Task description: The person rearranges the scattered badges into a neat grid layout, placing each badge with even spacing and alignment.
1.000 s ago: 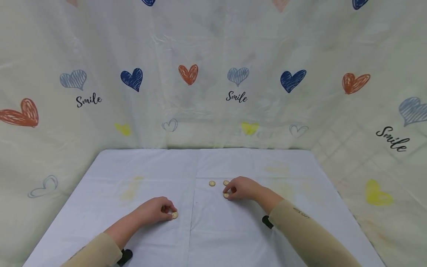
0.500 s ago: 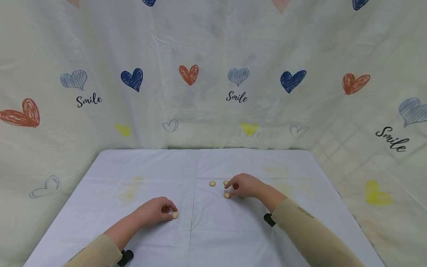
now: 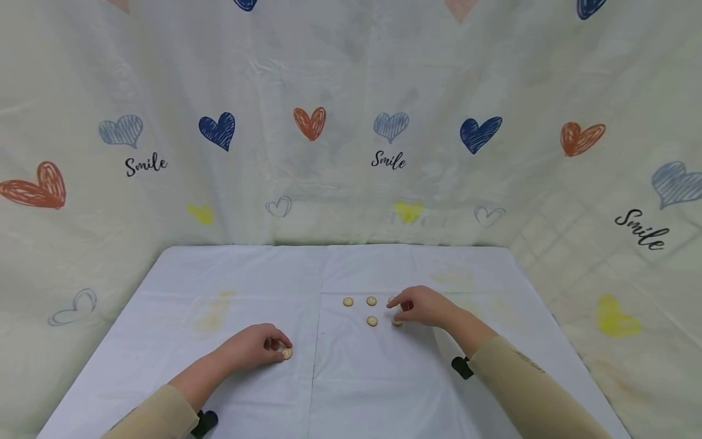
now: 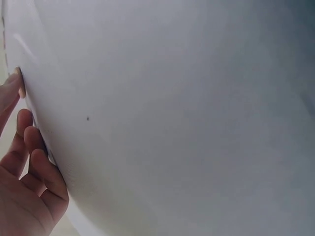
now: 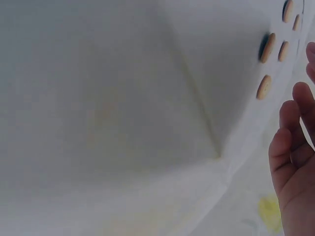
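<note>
On the white-covered table, my left hand [image 3: 255,347] pinches a small round tan disc [image 3: 287,353] with a ringed face. The left wrist view shows this disc [image 4: 21,82] edge-on at the fingertips, right at the cloth. My right hand [image 3: 425,305] hovers over the right end of a group of similar discs, its fingers loosely bent with nothing between them. Partly hidden beneath its fingers are a back disc [image 3: 391,300] and a front disc [image 3: 397,323]. In the right wrist view, that hand [image 5: 298,147] is apart from the flat-lying discs [image 5: 267,47].
To the left of my right hand lie a far-left disc [image 3: 348,302], a back middle disc [image 3: 371,300] and a front disc [image 3: 372,321]. Behind the table [image 3: 247,268] hangs a pale curtain [image 3: 340,61] printed with hearts and "Smile".
My right hand has let go of the front disc and moved right, uncovering that disc and the back middle one. My left hand has stayed in place with its disc.
</note>
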Demonstrator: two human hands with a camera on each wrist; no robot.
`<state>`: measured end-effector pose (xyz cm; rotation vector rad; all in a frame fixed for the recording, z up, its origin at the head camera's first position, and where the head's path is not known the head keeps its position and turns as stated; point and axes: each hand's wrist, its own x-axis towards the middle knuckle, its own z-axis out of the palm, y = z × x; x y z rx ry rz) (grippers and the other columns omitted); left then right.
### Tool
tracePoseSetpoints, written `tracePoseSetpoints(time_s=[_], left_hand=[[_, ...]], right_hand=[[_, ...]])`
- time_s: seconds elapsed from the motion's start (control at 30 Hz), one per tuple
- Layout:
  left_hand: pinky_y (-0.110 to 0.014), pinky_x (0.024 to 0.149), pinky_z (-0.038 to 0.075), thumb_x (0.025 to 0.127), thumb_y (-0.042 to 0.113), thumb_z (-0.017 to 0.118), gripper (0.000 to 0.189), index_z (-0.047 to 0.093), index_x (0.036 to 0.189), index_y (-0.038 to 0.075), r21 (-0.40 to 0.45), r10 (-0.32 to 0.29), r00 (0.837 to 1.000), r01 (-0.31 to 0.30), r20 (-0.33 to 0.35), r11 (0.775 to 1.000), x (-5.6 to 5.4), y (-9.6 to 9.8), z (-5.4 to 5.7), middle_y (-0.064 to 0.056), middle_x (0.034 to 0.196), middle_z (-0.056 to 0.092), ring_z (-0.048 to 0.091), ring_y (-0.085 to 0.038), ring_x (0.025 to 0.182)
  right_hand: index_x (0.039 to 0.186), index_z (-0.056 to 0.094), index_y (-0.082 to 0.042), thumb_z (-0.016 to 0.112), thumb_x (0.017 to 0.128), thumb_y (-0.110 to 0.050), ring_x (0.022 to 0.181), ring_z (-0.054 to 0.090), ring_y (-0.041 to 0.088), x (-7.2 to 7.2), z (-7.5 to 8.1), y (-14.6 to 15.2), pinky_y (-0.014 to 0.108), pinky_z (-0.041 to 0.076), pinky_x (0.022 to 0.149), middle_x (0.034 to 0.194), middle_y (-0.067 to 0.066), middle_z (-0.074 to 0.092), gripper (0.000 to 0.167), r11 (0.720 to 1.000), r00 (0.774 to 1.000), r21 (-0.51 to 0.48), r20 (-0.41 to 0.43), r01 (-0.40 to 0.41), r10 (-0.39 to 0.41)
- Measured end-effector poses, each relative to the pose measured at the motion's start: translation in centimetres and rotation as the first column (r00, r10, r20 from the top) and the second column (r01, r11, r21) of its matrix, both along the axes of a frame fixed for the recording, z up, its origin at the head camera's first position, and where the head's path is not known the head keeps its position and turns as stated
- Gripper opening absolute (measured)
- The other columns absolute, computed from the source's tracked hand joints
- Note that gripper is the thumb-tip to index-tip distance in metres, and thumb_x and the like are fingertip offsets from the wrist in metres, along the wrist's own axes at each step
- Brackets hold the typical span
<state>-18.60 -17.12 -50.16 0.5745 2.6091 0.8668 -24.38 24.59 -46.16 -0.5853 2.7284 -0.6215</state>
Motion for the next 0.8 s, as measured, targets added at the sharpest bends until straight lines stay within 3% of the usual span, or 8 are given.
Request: tracePoseSetpoints(time_s=[0.2,0.37,0.53,0.8], left_hand=[[-0.031,0.07,0.043,0.087,0.031,0.077,0.016,0.074,0.103,0.03,-0.017,-0.008,1.0,0.008,-0.008,1.0,0.1,-0.1,0.3,0.011,0.085,0.056,0.051,-0.009,0.076],[-0.032,0.07,0.042,0.087,0.029,0.077,0.017,0.074,0.103,0.03,-0.022,-0.004,1.0,0.004,-0.011,1.0,0.1,-0.2,0.4,0.011,0.085,0.056,0.05,-0.01,0.077],[-0.031,0.069,0.042,0.087,0.028,0.078,0.017,0.074,0.103,0.029,-0.028,-0.016,1.0,0.016,-0.017,0.999,0.0,-0.2,0.2,0.011,0.084,0.056,0.05,-0.01,0.075],[-0.031,0.07,0.042,0.086,0.027,0.078,0.018,0.074,0.103,0.029,-0.033,-0.037,0.999,0.036,-0.023,0.999,-0.2,0.0,-0.1,0.011,0.084,0.055,0.05,-0.01,0.076]], right_hand=[[0.112,0.077,-0.02,0.08,0.085,-0.022,0.073,0.05,0.015,0.3,-0.1,1.9,0.032,0.044,0.066,0.077,-0.005,0.056,0.028,0.998,0.998,-0.038,0.005,0.057,-0.057],[0.108,0.078,-0.02,0.081,0.084,-0.021,0.074,0.051,0.014,0.2,-0.5,1.9,0.032,0.044,0.068,0.077,-0.005,0.057,0.024,0.997,0.998,-0.059,0.018,0.053,-0.052],[0.106,0.078,-0.023,0.081,0.084,-0.022,0.076,0.052,0.013,0.1,-1.3,1.5,0.032,0.046,0.069,0.08,-0.007,0.059,0.023,0.999,0.998,-0.039,0.056,0.03,-0.028],[0.103,0.078,-0.025,0.08,0.084,-0.023,0.075,0.052,0.013,0.1,-1.9,1.0,0.032,0.044,0.07,0.08,-0.008,0.059,0.019,0.998,0.997,0.023,0.049,0.058,-0.059]])
